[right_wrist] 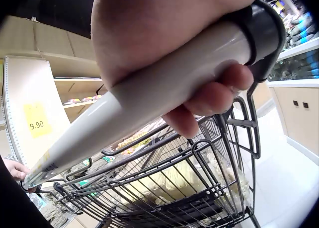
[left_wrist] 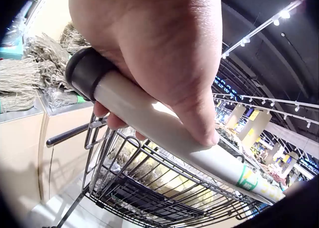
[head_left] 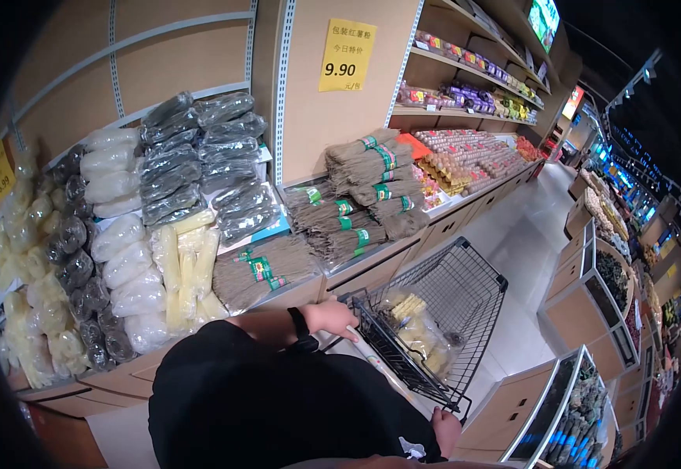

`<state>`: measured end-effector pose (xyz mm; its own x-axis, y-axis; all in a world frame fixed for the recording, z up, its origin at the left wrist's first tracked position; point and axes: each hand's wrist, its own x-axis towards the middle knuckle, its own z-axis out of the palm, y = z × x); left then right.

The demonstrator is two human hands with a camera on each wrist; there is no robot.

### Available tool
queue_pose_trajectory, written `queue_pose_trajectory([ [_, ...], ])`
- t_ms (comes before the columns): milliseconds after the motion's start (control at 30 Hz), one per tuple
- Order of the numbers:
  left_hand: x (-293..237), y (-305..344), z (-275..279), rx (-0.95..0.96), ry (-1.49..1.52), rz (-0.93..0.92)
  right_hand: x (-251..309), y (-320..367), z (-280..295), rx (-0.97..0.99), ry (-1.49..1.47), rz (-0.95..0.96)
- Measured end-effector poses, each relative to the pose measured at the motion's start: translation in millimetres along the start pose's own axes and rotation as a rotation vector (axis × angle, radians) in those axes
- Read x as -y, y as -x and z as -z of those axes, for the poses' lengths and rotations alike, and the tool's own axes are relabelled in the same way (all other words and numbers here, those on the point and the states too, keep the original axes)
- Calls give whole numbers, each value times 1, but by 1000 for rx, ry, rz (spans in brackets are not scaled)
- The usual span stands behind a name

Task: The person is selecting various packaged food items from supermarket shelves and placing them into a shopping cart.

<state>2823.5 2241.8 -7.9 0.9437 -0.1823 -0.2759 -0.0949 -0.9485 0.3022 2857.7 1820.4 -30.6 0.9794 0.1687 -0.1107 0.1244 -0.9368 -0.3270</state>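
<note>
Both hands are on the pale handle bar [left_wrist: 149, 116] of a black wire shopping cart [head_left: 465, 285]. My left hand [head_left: 330, 316] grips the bar near its black end cap [left_wrist: 87, 71], fingers curled underneath and thumb along the top. At the other end my right hand [head_left: 445, 431] holds the bar, its fingertips [right_wrist: 204, 98] wrapping round from below beside the other black cap. Inside the cart lie clear bags of pale yellow dried food [head_left: 426, 336], seen through the wires in both wrist views.
Left of the cart runs a display counter with bundles of brown dried noodles [head_left: 266, 270] and bagged goods [head_left: 129, 242]. A yellow price sign [head_left: 347, 55] hangs above. Wooden display bins [head_left: 591, 313] stand on the right. The grey aisle floor [head_left: 512, 242] stretches ahead.
</note>
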Motion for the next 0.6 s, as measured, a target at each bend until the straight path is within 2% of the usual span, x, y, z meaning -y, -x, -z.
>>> queue_pose_trajectory([
  [200, -22, 10, -6, 114, 10, -88, -37, 12, -10, 25, 13, -57],
  [267, -24, 15, -14, 49, 22, -163, -48, 19, -18, -17, 27, -73],
  [467, -24, 29, -31, 20, -7, -193, -52, 47, -26, 14, 31, -113],
  [533, -22, 38, -39, -58, -4, -215, -47, 59, -26, 20, 42, -122],
  [600, -19, 51, -47, -28, -5, -213, -39, 74, -25, 41, 12, -141],
])
